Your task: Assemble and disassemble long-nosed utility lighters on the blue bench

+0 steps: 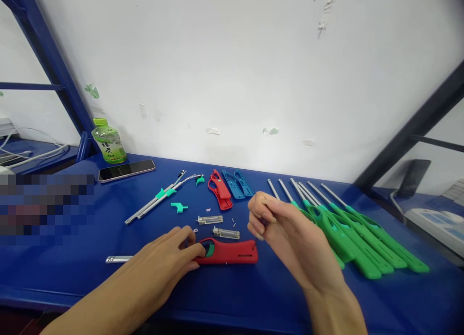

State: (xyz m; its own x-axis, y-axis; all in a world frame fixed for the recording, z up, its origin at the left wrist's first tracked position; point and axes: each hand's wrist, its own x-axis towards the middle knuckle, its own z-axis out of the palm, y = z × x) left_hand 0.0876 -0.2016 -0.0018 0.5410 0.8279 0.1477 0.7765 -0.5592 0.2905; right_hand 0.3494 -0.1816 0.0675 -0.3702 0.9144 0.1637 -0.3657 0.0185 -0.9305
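A red lighter (232,252) with a green trigger lies flat on the blue table, its metal tube (119,259) pointing left. My left hand (174,253) grips its trigger end, with the fingers closed round the red body. Just above the lighter's right end is my right hand (270,216), its fingers curled together; what they hold, if anything, is too small to name. A dark screw (253,247) stands at the lighter's right end. Two clear fuel cartridges (210,220) (226,233) lie behind the lighter, beside small screws (234,223).
Several green lighters (362,243) lie at right. Red casing halves (220,190), blue casing halves (237,184), a green trigger (179,207) and metal tubes (155,202) lie farther back. A phone (126,171) and a bottle (109,142) stand near the wall at left.
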